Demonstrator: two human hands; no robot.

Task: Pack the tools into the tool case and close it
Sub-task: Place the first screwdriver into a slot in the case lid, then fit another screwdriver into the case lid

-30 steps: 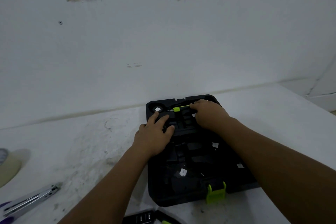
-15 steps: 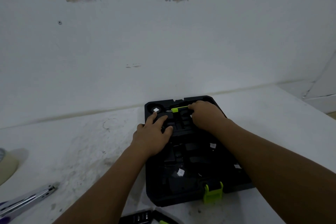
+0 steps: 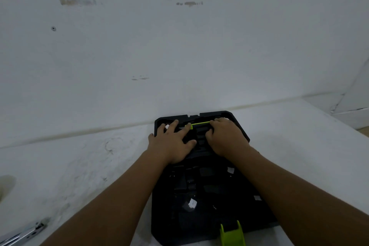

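Observation:
An open black tool case [image 3: 199,231] lies on the white table, its moulded tray facing up and a lime-green latch [image 3: 232,234] at its near edge. A slim lime-green screwdriver [image 3: 199,123] lies across the tray's far end. My right hand [image 3: 225,136] has its fingers curled over the screwdriver's right end. My left hand [image 3: 173,142] rests flat on the tray with fingers spread, fingertips touching the screwdriver's left end. Small white labels [image 3: 192,203] dot the tray's recesses.
A white wall [image 3: 179,46] rises just behind the case. A shiny metal tool [image 3: 22,233] lies at the near left corner of the table [image 3: 79,166]. The table's right edge [image 3: 339,122] drops off toward the floor.
My left hand has slid farther up the tray, its fingertips now at the screwdriver. The view has shifted, so the case sits lower and the roll of tape at left is out of sight.

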